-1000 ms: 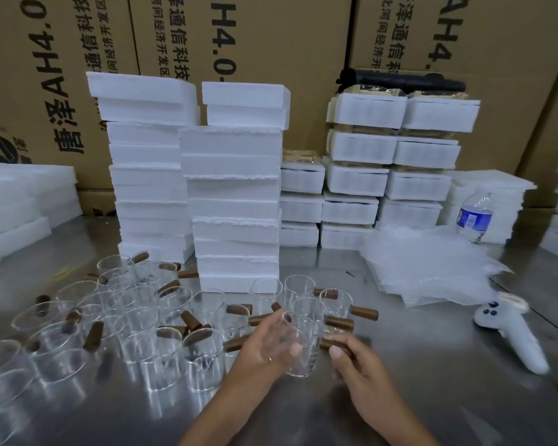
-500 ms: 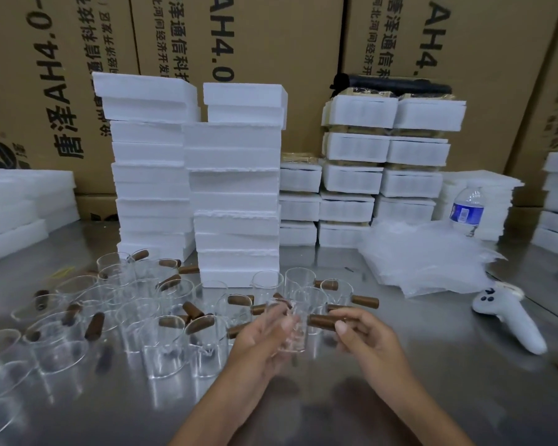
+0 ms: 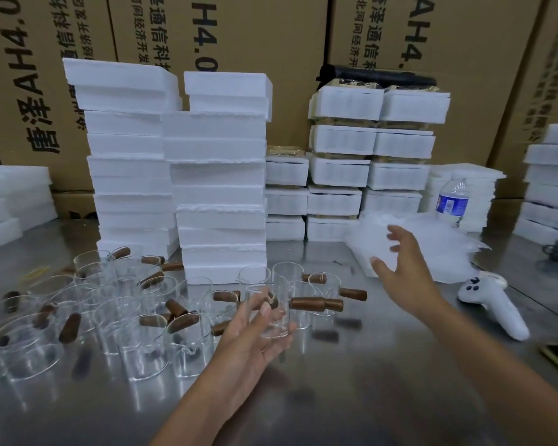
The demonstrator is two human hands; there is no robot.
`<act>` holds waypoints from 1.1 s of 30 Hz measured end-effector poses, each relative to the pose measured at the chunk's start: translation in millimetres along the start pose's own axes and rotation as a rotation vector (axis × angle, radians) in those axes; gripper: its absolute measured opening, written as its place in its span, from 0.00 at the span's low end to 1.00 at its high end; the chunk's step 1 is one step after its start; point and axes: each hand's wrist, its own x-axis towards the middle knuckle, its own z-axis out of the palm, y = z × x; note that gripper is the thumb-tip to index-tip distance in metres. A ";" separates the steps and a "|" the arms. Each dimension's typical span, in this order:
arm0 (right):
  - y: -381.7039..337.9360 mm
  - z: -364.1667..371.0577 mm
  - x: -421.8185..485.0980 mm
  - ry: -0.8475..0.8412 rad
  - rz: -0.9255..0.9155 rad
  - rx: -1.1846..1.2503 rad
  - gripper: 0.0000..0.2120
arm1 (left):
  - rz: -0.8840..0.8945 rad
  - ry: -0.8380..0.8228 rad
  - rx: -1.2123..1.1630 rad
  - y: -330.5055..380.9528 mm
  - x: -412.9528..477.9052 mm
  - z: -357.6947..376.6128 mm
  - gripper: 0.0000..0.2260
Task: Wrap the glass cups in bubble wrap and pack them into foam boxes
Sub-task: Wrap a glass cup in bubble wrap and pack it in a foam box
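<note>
our left hand point(image 3: 248, 336) curls its fingers round the glass cup point(image 3: 284, 300), with the wooden handle pointing right. our right hand point(image 3: 400, 262), fingers spread, hovers nearer the bubble wrap sheets point(image 3: 438, 252), which lie just beyond its fingertips.

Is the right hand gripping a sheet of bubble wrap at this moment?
No, the right hand is open with fingers spread, reaching toward the bubble wrap pile and pinching nothing, while the left hand holds a glass cup.
</note>
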 end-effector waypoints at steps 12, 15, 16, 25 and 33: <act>56.8 -3.1 31.5 -0.113 0.103 -1.067 0.20 | 0.010 -0.062 0.033 -4.2 3.7 -2.1 0.25; 53.0 -4.8 29.0 -0.099 0.012 -1.179 0.13 | 0.008 -0.076 0.038 -4.1 4.8 -2.0 0.24; 52.0 -5.0 28.2 -0.089 -0.004 -1.183 0.13 | 0.008 -0.081 0.037 -4.0 4.6 -1.6 0.24; -0.4 -4.8 11.9 0.269 -0.025 -0.098 0.09 | 0.029 -0.087 -0.054 6.3 -2.7 3.9 0.44; -57.8 17.5 -81.8 0.039 -0.253 0.182 0.04 | 0.066 -0.072 -0.173 26.0 -16.2 6.7 0.42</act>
